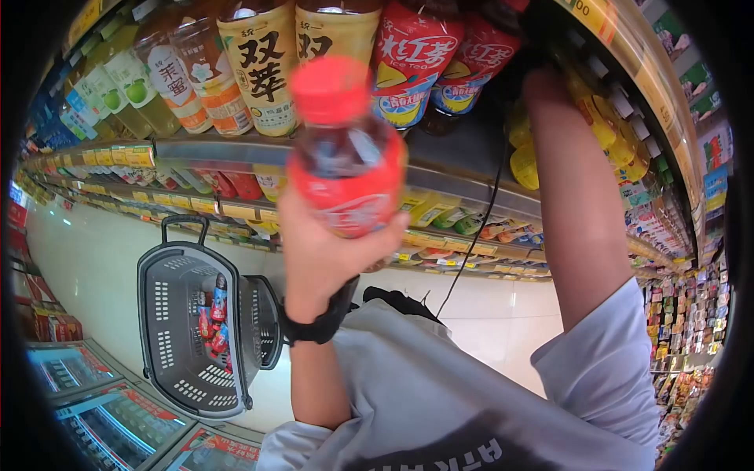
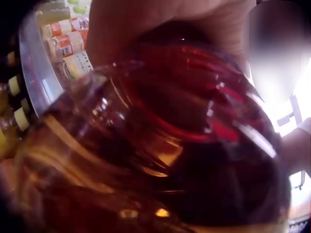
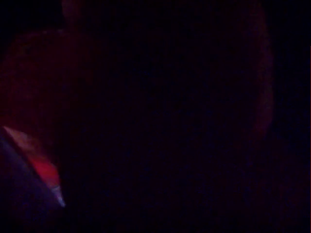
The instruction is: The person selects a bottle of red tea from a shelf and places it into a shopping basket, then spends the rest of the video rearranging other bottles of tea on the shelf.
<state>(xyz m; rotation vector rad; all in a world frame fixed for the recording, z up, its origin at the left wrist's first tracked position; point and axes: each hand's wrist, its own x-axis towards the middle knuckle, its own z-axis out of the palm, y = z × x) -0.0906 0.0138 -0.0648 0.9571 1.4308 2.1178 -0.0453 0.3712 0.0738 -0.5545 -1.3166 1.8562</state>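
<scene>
In the head view the left hand (image 1: 334,247) grips a red-capped iced tea bottle (image 1: 349,184) around its lower part, holding it upright in front of the shelf. The bottle's dark, clear body (image 2: 170,145) fills most of the left wrist view, with the hand (image 2: 170,24) wrapped behind it. The right arm reaches deep into the shelf, between red iced tea bottles (image 1: 416,63) and yellow bottles (image 1: 525,166); its hand is lost in shadow there. The right wrist view is almost black, with a small red patch at lower left.
A grey basket (image 1: 169,337) with several red-labelled bottles (image 1: 214,326) stands on the floor at left. Cream-labelled bottles (image 1: 259,71) line the shelf. A thin black cable hangs before the shelf edge (image 1: 463,187). Glass-topped cabinets (image 1: 126,424) are at lower left.
</scene>
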